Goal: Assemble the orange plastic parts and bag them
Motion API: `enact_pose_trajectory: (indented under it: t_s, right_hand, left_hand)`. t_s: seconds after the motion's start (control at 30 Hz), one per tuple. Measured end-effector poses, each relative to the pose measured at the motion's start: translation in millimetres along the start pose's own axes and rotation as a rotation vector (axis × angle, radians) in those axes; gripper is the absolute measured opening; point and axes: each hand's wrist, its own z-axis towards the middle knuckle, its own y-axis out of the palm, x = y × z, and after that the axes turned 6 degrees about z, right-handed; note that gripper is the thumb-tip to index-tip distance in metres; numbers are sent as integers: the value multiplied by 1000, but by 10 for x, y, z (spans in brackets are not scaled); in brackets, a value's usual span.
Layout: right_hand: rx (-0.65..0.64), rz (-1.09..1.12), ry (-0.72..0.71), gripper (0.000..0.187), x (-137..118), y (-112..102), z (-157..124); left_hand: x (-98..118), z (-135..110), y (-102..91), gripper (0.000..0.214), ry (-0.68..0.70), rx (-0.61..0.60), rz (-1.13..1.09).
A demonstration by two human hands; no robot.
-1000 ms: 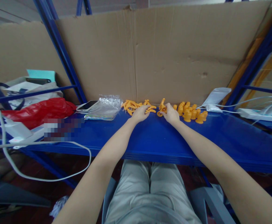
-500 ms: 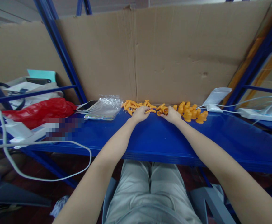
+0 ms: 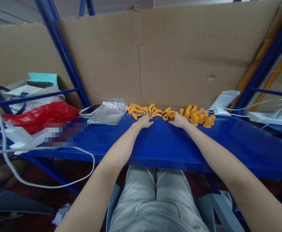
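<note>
My left hand (image 3: 145, 121) rests at the front edge of a loose pile of orange curved, handle-like pieces (image 3: 137, 111) with small metal springs or chains among them. Its fingers are apart, with the thumb stretched to the right, and I see nothing held in it. My right hand (image 3: 179, 120) is bent around an orange cup-shaped piece (image 3: 172, 114), whose hollow end faces me; its far fingers are partly hidden. Just left of that lies another hollow orange piece (image 3: 165, 118). A group of orange knob-shaped pieces (image 3: 194, 118) stands to the right of my right hand.
The blue shelf (image 3: 165, 145) has a cardboard wall (image 3: 179, 58) behind it. Left are a clear plastic bag (image 3: 109, 114), a phone (image 3: 92, 110), a red bag (image 3: 46, 116) and a looping white cable (image 3: 92, 161). Right are a white pouch (image 3: 224, 101) and a power strip (image 3: 271, 119).
My left hand has drawn back slightly toward me and its fingers have spread, baring more of the orange pile. My right hand has barely shifted, staying by the cup-shaped pieces.
</note>
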Motion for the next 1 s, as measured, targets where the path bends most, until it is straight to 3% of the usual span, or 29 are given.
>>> enact_pose_trajectory:
  t_s: [0.33,0.6,0.83,1.0]
  right_hand:
    - [11,4,-49,57,87,49,94]
    - [23,25,-61,55,85,14,78]
    - [39,-2,-25,47,-35,-103,-56]
    - [44,31,-11,46,-70,-115,-77]
  left_hand:
    - [-6,2,2,35,-22,2,41]
    - [148,14,-101,33,-88,151,54]
    - [122,198,-137,39,1,113,116]
    - [51,436,-162,50,43,-3,98]
